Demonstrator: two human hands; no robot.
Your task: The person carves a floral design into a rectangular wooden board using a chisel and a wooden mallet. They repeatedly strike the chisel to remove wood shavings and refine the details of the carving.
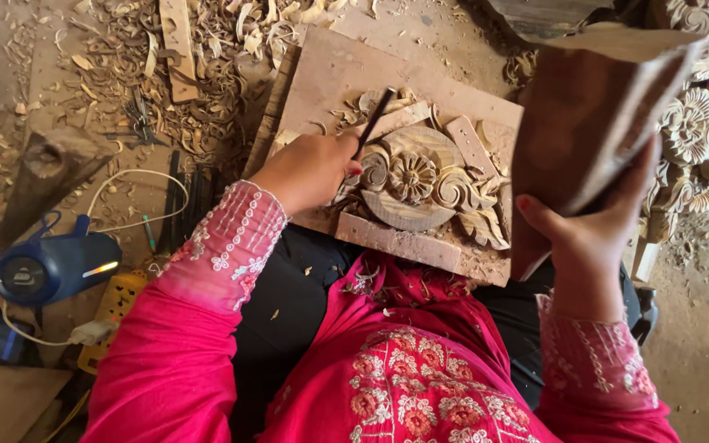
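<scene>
Wood curls (207, 49) cover the dusty floor all around. On the person's lap rests a flat board (330, 78) with a carved wooden flower (412, 176) on it. The left hand (309, 168) grips a thin dark chisel (373, 121), its tip on the carving. The right hand (588, 230) holds a wooden block (592, 115) up, just right of the flower.

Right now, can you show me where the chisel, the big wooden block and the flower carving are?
chisel (375, 115), head view, on its dark shaft.
big wooden block (592, 123), head view, on its broad face.
flower carving (412, 176), head view, on the middle flower.
</scene>
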